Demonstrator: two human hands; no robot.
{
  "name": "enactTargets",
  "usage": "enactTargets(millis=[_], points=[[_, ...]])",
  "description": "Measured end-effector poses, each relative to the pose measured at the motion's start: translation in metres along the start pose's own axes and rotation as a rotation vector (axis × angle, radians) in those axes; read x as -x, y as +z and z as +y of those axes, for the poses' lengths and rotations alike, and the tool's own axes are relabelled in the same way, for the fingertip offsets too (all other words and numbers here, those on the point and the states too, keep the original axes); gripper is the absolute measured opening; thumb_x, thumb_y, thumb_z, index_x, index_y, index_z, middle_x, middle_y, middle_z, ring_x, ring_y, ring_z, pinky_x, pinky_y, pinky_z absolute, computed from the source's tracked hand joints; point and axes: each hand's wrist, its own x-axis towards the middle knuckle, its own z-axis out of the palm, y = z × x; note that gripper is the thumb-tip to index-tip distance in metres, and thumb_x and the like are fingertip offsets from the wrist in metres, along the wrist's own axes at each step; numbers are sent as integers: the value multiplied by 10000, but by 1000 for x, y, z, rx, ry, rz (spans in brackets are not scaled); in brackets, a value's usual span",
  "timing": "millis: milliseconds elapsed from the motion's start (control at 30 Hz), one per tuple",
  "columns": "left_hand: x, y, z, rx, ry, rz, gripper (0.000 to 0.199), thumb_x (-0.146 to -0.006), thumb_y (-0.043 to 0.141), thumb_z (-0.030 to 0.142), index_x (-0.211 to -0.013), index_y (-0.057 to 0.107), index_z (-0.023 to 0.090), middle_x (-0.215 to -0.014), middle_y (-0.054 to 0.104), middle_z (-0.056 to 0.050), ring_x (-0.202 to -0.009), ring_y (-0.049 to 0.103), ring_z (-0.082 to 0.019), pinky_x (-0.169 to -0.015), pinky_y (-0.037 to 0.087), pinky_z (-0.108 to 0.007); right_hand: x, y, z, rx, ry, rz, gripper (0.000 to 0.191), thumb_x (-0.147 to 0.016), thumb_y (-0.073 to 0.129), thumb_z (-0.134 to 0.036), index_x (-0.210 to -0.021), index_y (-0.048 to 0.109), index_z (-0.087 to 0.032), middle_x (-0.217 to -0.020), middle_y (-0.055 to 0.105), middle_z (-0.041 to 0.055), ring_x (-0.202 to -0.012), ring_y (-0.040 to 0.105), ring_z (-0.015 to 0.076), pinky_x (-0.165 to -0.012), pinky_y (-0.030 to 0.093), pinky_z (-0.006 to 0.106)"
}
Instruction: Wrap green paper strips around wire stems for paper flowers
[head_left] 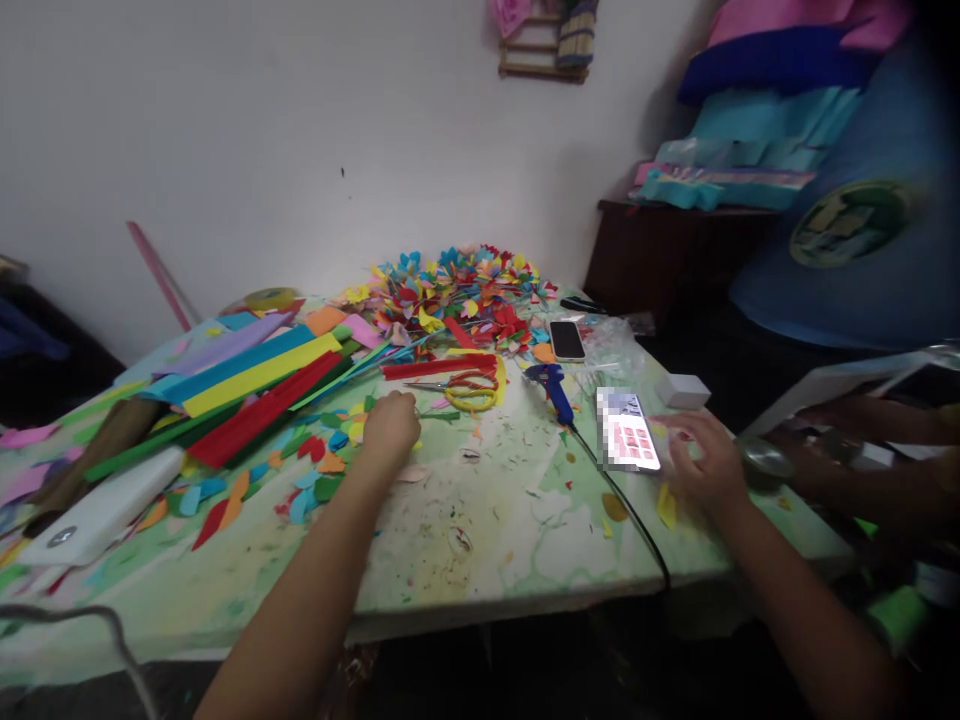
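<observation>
My left hand (391,430) rests curled over the table among cut paper petals (330,463); whatever lies inside its fingers is hidden. Just beyond it are yellow-handled scissors (471,392) and strips of red crepe paper (442,367). My right hand (703,458) is at the right edge of a lit smartphone (628,432), fingers apart and the index stretched towards the screen. I cannot tell whether a fingertip touches it. A blue glue gun (551,390) lies left of the phone, its black cord (626,505) trailing to the front edge.
Paper flowers (457,290) pile up by the wall. Folded crepe paper (255,375) and a white device (101,508) cover the left side. A second phone (567,341), a plastic bag (615,345) and a white box (684,390) stand right. Another person (847,200) is close at right.
</observation>
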Motion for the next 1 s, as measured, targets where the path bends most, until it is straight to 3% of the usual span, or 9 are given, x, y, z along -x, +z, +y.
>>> enactTargets(millis=[133, 233, 300, 367, 433, 467, 533, 667, 1000], points=[[-2, 23, -8, -36, 26, -34, 233, -784, 471, 143, -917, 661, 123, -979, 622, -173, -952, 586, -307, -796, 449, -388, -8, 7, -46, -39, -184, -95, 222, -808, 502, -170, -983, 621, -235, -920, 685, 64, -840, 623, 232, -740, 507, 402], [-4, 29, -18, -35, 43, -37, 236, -803, 453, 164, -926, 651, 128, -996, 612, -169, -969, 573, -305, -801, 445, -387, -20, 20, -84, -107, -450, -177, 287, -782, 513, -128, -1035, 590, -238, -915, 703, 54, -824, 636, 220, -737, 519, 388], [-6, 31, -23, -26, 50, -37, 223, -810, 452, 180, -908, 648, 138, -981, 615, -155, -963, 572, -294, -797, 444, -378, -26, 26, -94, -126, -492, -199, 279, -788, 518, -139, -1036, 583, -249, -967, 702, 50, -871, 638, 218, -784, 516, 395], [-9, 32, -26, -13, 50, -35, 200, -812, 460, 198, -872, 645, 151, -947, 621, -139, -937, 578, -283, -782, 443, -368, -26, 29, -86, -89, -305, -138, 232, -812, 513, -179, -1022, 579, -254, -1021, 684, 53, -949, 622, 222, -852, 494, 405], [-11, 33, -28, 2, 41, -28, 178, -807, 469, 207, -834, 640, 162, -909, 625, -123, -903, 585, -273, -760, 441, -361, -19, 28, -65, 13, -8, -45, 199, -841, 499, -261, -1030, 562, -255, -1086, 649, 64, -1029, 582, 237, -887, 471, 414], [-12, 34, -29, 11, 33, -22, 171, -805, 472, 210, -820, 637, 166, -896, 627, -118, -888, 587, -270, -748, 439, -358, -14, 27, -52, 50, 56, -28, 245, -838, 506, -299, -1072, 545, -239, -1117, 626, 93, -1050, 562, 266, -894, 455, 450], [-13, 35, -29, 30, 17, -8, 161, -801, 473, 212, -808, 628, 171, -885, 631, -112, -873, 589, -264, -731, 434, -351, 0, 25, -28, 96, 119, -30, 352, -806, 550, -372, -1117, 526, -208, -1134, 598, 138, -1084, 521, 326, -932, 393, 528], [-13, 33, -29, 66, -11, 30, 166, -803, 442, 187, -817, 608, 177, -892, 635, -106, -881, 583, -257, -715, 424, -340, 21, 29, -1, 126, 187, -80, 446, -754, 598, -460, -1120, 530, -213, -1151, 583, 137, -1107, 486, 347, -946, 353, 535], [-8, 25, -28, 146, -14, 171, 135, -826, 436, 215, -790, 565, 201, -875, 622, -82, -842, 565, -235, -683, 412, -325, 13, 32, 3, -9, 309, 68, 413, -758, 618, -403, -1112, 519, -215, -1142, 555, 125, -1112, 488, 309, -987, 343, 558]])
